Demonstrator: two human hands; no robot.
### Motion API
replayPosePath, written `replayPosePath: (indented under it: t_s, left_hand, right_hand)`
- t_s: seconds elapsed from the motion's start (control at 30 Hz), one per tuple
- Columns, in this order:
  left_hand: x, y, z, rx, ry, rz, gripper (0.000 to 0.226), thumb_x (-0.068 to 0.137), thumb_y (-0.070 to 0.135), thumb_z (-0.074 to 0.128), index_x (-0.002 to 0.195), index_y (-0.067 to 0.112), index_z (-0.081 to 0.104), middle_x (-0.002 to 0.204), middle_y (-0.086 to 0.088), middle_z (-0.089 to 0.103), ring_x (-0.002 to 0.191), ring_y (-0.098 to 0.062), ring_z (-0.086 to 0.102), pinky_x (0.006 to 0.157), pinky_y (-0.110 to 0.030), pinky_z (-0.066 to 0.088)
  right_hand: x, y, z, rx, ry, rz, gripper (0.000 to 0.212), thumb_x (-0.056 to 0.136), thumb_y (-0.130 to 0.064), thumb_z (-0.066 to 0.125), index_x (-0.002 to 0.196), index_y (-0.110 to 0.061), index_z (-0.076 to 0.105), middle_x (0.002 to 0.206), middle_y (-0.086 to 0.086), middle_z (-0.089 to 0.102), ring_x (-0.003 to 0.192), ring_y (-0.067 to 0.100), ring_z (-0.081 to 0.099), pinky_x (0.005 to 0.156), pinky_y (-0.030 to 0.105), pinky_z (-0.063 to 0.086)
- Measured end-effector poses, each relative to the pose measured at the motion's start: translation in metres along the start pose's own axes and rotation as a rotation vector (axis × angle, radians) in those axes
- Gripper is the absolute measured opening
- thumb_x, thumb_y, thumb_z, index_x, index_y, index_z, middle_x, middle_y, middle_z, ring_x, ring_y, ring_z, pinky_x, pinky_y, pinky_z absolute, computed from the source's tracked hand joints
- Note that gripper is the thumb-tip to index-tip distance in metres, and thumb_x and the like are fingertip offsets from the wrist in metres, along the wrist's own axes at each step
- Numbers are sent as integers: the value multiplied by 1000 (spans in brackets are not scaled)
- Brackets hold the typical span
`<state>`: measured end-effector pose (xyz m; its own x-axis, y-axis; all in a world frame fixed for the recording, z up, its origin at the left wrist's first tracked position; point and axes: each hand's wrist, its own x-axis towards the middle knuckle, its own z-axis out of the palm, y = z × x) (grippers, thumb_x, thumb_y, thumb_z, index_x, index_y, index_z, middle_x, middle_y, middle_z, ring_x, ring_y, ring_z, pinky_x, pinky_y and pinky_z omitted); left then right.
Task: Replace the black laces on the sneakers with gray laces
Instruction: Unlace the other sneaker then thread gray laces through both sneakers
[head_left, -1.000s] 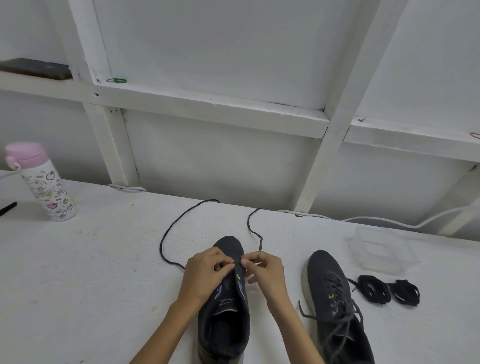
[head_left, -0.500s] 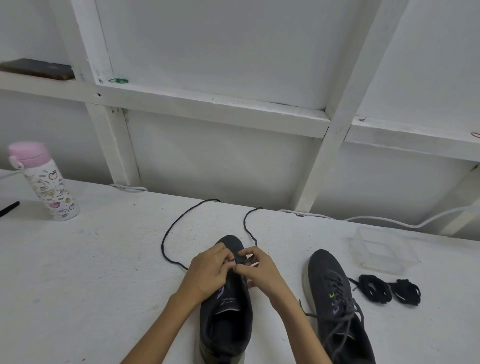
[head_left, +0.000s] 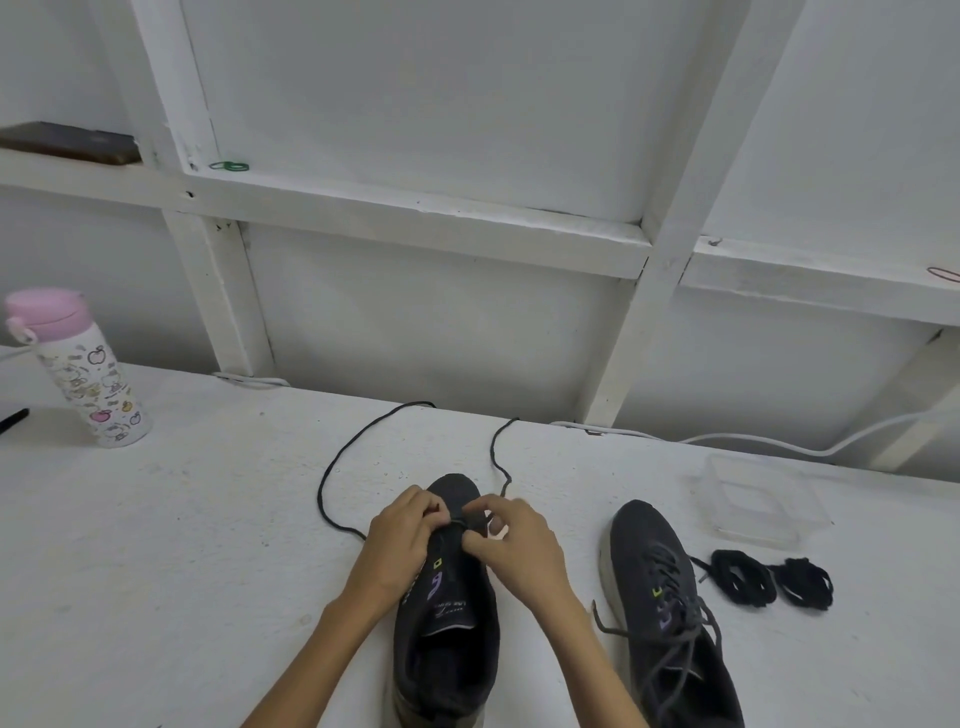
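Left grip: fingers curled, tips pinching gray lace at foremost eyelets of near sneaker. Right grip: likewise curled, thumb and forefinger pinched on same lace from shoe's other side, both grips almost meeting over the tongue. Near sneaker: dark gray, centre of white bench, toe to 12 o'clock, eyelets behind the grips unlaced, tongue and opening exposed. Lace ends: two, lying loose on bench, one looping out toward 10 o'clock and on to 12, the other snaking toward 1 o'clock. Second sneaker: at 3 o'clock of the first, apart from it, toe to 12 o'clock, threaded with gray lace, ends loose. Black laces: two coiled bundles, at 3 o'clock of second sneaker, just beside it. Clear plastic box: at 1 o'clock of second sneaker, near the bundles. Pink-lidded bottle: printed pattern, standing at 10 o'clock, far side of bench. White cable: along back edge of bench, 1 to 2 o'clock. Green rubber band and dark flat object: on wall ledge, 11 and 10 o'clock.
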<state>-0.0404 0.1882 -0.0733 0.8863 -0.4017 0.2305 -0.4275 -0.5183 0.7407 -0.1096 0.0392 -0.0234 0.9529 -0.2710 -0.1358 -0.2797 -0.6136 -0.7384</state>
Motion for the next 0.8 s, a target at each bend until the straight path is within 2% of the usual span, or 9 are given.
replayPosePath:
  t_s: [0.1, 0.23, 0.33, 0.4, 0.5, 0.6, 0.67, 0.8]
  left_hand:
    - [-2, 1, 0, -55, 5, -6, 23, 95, 10, 54, 81, 28, 57, 87, 14, 59, 81, -5, 57, 71, -15, 42]
    - [-5, 2, -2, -181, 78, -38, 16, 91, 10, 62, 83, 23, 67, 84, 12, 64, 78, -8, 61, 67, -17, 49]
    - [-7, 2, -4, -314, 124, -137, 15, 87, 9, 69, 83, 23, 72, 84, 14, 69, 73, -12, 64, 64, -27, 56]
    - [-8, 2, -5, -352, 131, -184, 16, 86, 9, 70, 86, 24, 74, 84, 15, 71, 73, -12, 66, 66, -29, 58]
    - [-6, 8, -7, -366, 134, -209, 20, 83, 7, 72, 87, 26, 73, 82, 17, 72, 76, -5, 66, 66, -25, 58]
    - [-6, 13, -7, -351, 134, -212, 21, 80, 7, 75, 88, 26, 71, 81, 19, 71, 80, 0, 66, 67, -20, 55]
    - [-9, 15, -5, -346, 150, -218, 22, 79, 8, 76, 90, 26, 70, 80, 20, 70, 81, 1, 66, 69, -16, 53]
    - [-11, 17, -3, -378, 171, -223, 28, 79, 8, 77, 95, 27, 66, 76, 17, 72, 76, 0, 67, 67, -9, 49]
  right_hand:
    - [4, -14, 5, -314, 115, -136, 24, 85, -35, 60, 107, -37, 69, 101, -8, 48, 91, 11, 55, 66, 25, 37]
    - [16, -20, 13, -373, 128, -218, 17, 91, -27, 57, 98, -25, 72, 92, -8, 47, 81, 12, 47, 66, 26, 36]
    - [21, -13, 19, -197, 138, -161, 10, 90, -19, 59, 92, -20, 68, 94, -6, 62, 86, 13, 55, 70, 27, 40]
    - [20, -9, 21, -79, 134, -133, 6, 90, -16, 59, 90, -21, 63, 95, -5, 65, 87, 13, 57, 73, 26, 43]
    - [21, -4, 22, -7, 114, -162, 11, 89, -16, 61, 85, -26, 59, 92, -7, 66, 86, 9, 58, 75, 25, 46]
    - [23, 1, 23, 119, 117, -187, 12, 87, -13, 65, 82, -24, 64, 84, -11, 67, 79, 1, 58, 68, 13, 41]
    - [25, 4, 24, 203, 112, -188, 12, 84, -9, 66, 80, -20, 69, 80, -10, 68, 77, -3, 58, 67, 10, 39]
    - [28, 7, 20, 332, 48, -179, 12, 81, -5, 70, 79, -16, 75, 80, -2, 72, 71, 0, 59, 67, 12, 42]
